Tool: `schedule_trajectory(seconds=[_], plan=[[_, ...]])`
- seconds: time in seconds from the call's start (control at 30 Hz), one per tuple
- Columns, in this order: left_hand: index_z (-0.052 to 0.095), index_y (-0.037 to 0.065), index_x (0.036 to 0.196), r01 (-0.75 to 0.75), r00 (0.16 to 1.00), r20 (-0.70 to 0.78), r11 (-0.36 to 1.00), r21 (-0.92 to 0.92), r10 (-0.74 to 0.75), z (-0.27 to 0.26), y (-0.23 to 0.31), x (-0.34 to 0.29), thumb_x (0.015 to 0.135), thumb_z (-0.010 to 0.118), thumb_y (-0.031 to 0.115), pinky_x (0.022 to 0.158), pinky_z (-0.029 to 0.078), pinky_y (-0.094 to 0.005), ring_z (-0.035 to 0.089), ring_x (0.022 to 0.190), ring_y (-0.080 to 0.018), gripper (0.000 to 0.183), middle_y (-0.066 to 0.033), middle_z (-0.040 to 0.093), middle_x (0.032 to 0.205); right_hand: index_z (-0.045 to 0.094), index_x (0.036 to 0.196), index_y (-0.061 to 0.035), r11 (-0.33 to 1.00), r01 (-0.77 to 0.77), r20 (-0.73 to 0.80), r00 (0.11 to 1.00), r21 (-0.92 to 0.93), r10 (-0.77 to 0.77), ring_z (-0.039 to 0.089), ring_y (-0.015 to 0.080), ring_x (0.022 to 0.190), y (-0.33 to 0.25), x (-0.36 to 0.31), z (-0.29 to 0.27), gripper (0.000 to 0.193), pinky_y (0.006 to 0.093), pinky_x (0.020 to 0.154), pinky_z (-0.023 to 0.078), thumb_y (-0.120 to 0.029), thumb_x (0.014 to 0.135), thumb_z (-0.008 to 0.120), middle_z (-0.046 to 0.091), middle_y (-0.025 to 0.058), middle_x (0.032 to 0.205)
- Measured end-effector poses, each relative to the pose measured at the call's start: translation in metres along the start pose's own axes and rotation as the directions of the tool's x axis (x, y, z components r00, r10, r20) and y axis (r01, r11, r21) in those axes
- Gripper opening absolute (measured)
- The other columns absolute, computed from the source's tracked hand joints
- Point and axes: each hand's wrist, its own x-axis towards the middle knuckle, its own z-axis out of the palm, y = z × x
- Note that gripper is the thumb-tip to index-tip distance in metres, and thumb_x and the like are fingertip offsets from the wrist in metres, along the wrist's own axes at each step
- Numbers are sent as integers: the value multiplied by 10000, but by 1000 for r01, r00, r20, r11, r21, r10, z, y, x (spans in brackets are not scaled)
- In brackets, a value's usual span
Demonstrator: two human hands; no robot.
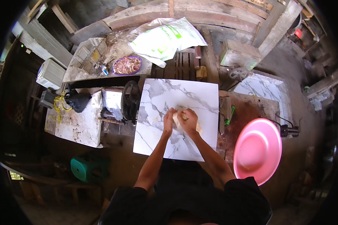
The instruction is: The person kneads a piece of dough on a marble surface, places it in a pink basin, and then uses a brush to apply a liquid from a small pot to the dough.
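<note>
At the middle of a white, grey-veined marble-look slab point(157, 142), both my hands are closed on a pale, yellowish, dough-like lump point(177, 119). Its exact kind is hard to make out. My left hand point(168, 122) grips its left side with the fingers curled. On the right side, my right hand point(188, 120) wraps over it, fingers bent and close to the left ones. More of the pale material shows beside and beneath my right wrist. My hands hide most of the lump.
A pink basin point(249, 150) stands at the right. To the left is a machine with a black wheel point(130, 100). A purple-rimmed tray of reddish strips point(127, 65), a wire basket point(87, 54) and a big white sack point(165, 41) lie farther back; a green stool point(82, 168) stands lower left.
</note>
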Motion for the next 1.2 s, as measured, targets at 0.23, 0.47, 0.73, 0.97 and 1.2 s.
schedule_trajectory(seconds=[0.23,0.47,0.73,0.97,1.2], plan=[[565,23,778,-235,958,-135,961,143,254,26,67,2,791,554,258,633,412,-248,533,669,-159,236,-73,588,730,485,738,7,953,-244,22,969,181,244,487,262,703,-17,21,-32,81,331,618,406,-46,698,533,479,137,810],[514,40,810,-247,947,-39,802,544,319,8,40,-3,796,451,200,659,405,-418,500,766,-342,173,-153,524,794,579,884,-51,930,-261,266,906,-260,329,505,307,911,-2,12,-4,326,381,772,393,-344,807,458,554,163,918],[515,25,753,-499,838,206,555,666,506,38,47,-25,784,462,164,626,406,-394,493,700,-311,152,-134,494,716,592,822,-6,943,-316,257,907,-107,333,537,337,829,30,-10,-26,337,373,753,408,-289,844,411,584,193,860],[502,36,667,-383,917,170,673,633,362,33,41,-9,813,393,191,571,430,-406,544,641,-322,239,-142,566,698,610,756,-7,838,-506,258,798,-202,544,539,347,774,24,-6,-21,321,403,702,425,-257,816,419,576,194,796],[509,46,649,-272,962,138,784,558,235,26,35,-11,822,363,202,555,431,-422,535,594,-351,275,-151,561,640,569,629,10,859,-396,157,873,-324,462,518,364,642,16,-15,-21,349,440,604,409,-231,813,396,552,193,686]])
